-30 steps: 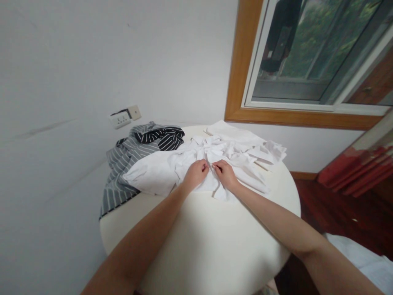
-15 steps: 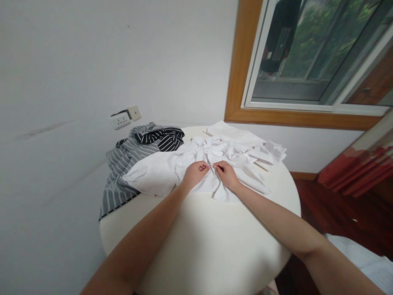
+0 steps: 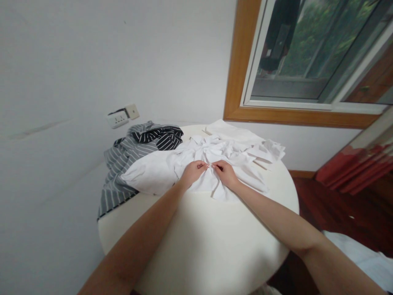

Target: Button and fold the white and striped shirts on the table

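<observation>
A crumpled white shirt point(image 3: 153, 172) lies across the far half of a round white table point(image 3: 196, 237). My left hand point(image 3: 194, 171) pinches the shirt's front edge near its middle. Facing it, my right hand point(image 3: 225, 172) pinches the other side of the same opening, thumb and forefinger together. The fingertips of both hands almost meet, and any small button between them is too small to make out. Under and behind the shirt's left part lies a grey and black striped garment point(image 3: 123, 159).
A flat white cloth or paper point(image 3: 230, 133) lies at the table's back, by the wall. A wall socket point(image 3: 118, 119) sits left of the table. A wood-framed window point(image 3: 233, 110) is behind, and a red curtain point(image 3: 353, 172) hangs at right. White fabric point(image 3: 356, 250) shows at lower right.
My left fingertips have come slightly closer to the right ones, both still pinching the shirt. The view has shifted very slightly. The shirt and striped garment lie as before.
</observation>
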A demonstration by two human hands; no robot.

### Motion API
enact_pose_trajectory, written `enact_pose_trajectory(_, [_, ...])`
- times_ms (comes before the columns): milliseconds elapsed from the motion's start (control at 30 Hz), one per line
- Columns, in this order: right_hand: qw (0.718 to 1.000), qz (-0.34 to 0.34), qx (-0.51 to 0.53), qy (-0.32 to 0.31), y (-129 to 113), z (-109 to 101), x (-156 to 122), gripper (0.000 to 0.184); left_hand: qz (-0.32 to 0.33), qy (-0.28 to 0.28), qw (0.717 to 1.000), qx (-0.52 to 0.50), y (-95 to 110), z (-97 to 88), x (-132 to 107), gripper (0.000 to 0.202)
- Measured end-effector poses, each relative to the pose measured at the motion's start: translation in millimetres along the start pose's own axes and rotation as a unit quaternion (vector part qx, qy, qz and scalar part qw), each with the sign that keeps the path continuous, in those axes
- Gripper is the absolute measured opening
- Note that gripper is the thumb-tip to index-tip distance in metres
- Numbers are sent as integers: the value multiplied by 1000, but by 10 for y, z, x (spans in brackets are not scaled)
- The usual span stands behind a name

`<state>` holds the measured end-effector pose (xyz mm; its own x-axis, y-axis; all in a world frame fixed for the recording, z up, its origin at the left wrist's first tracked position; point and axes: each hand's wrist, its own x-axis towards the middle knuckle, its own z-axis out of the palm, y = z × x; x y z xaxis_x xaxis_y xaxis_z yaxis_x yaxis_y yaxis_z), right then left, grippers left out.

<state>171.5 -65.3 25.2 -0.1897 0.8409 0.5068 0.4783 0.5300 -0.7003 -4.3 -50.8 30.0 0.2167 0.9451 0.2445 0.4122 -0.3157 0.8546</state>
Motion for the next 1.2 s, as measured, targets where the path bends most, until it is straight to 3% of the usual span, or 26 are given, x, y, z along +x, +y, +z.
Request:
enact_pose_trajectory(267, [998, 45, 36, -12, 7, -5, -13, 21, -20, 0, 1000, 1, 16, 4, -6, 25])
enact_pose_trajectory(467, [977, 123, 143, -98, 17, -12, -21, 26, -12, -12, 1000, 20, -2, -6, -14, 27])
enact_pose_trajectory(567, [969, 147, 171, -98, 44, 14, -13, 24, -10, -19, 999, 24, -8, -1, -9, 24])
enact_pose_trajectory(700, [983, 121, 120, -63, 62, 56, -14, 20, 5, -24, 997, 67, -5, 0, -1, 21])
enact_pose_trajectory(900, [997, 69, -17, -31, -6, 50, -30, 18, 40, -24, 988, 146, 8, 4, 4, 40])
enact_pose_trajectory(1200, [996, 70, -9, -49, 9, 47, -35, 17, 59, -5, 983, 176, -70, 36, 14, 29])
